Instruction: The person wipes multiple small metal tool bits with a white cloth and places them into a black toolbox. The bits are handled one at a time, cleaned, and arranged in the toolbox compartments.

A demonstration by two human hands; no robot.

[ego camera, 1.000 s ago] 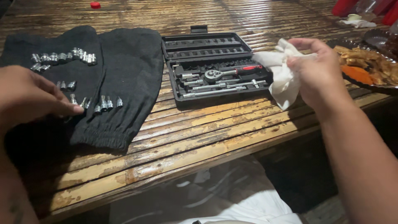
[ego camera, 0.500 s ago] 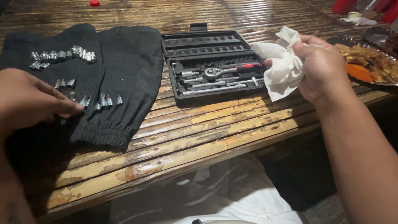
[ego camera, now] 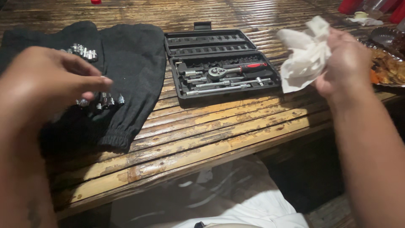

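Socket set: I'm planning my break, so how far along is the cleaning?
Done: many sockets lie out on the black cloth. In hand: right hand grips a white rag; left hand hovers over sockets. Left: ratchet and bars sit in the case.

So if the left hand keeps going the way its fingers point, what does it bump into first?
Probably the black cloth on the wooden table. The left hand points right, above the small silver sockets. Farther along lies the open black tool case, though its height is hard to judge.
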